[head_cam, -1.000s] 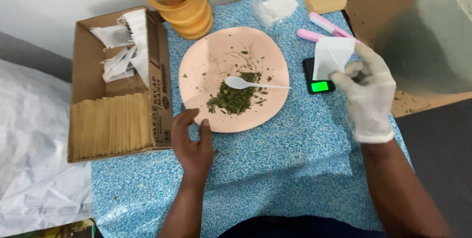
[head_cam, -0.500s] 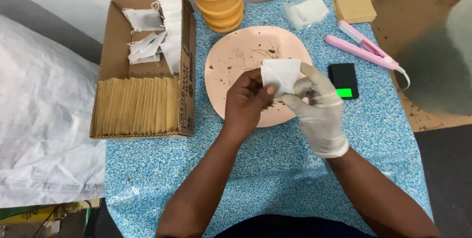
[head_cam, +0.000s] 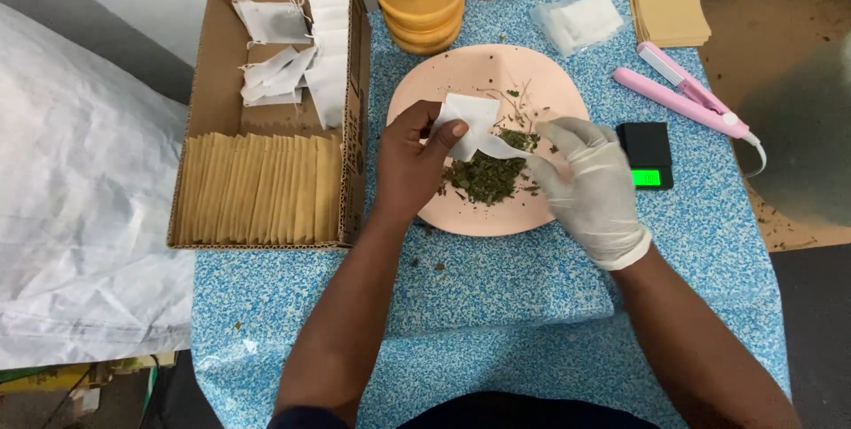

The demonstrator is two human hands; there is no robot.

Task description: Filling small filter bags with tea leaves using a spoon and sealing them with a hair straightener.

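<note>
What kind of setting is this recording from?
Probably a small hand-packing station for herbal tea: dried green leaves on a pink plate, a cardboard box of filled sachets and tan envelopes, and a pocket scale.

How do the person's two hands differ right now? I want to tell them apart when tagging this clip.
The right hand wears a white glove; the left hand is bare. The left hand pinches a small white paper bag; the right hand holds a white plastic spoon at the bag's lower edge. Both hover over the pink plate with its dried green leaves.
</note>
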